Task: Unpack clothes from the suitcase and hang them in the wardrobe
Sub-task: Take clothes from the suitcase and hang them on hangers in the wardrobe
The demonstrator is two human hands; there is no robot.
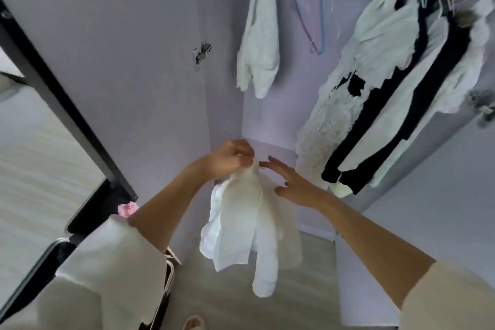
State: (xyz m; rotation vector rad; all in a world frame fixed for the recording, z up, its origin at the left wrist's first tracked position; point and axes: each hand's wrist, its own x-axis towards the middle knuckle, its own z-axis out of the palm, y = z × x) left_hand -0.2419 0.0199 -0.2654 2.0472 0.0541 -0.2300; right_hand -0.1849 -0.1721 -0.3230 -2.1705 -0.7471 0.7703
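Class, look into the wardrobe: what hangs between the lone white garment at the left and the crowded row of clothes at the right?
In the head view, bare hangers, pink and blue, hang between the white garment and the crowded clothes.

Pale lilac walls (112,35) rise above and beyond the fingers, meeting in a corner. Light wood-look floor (227,300) lies below them. A black-framed mirror (34,147) stands off to their left.
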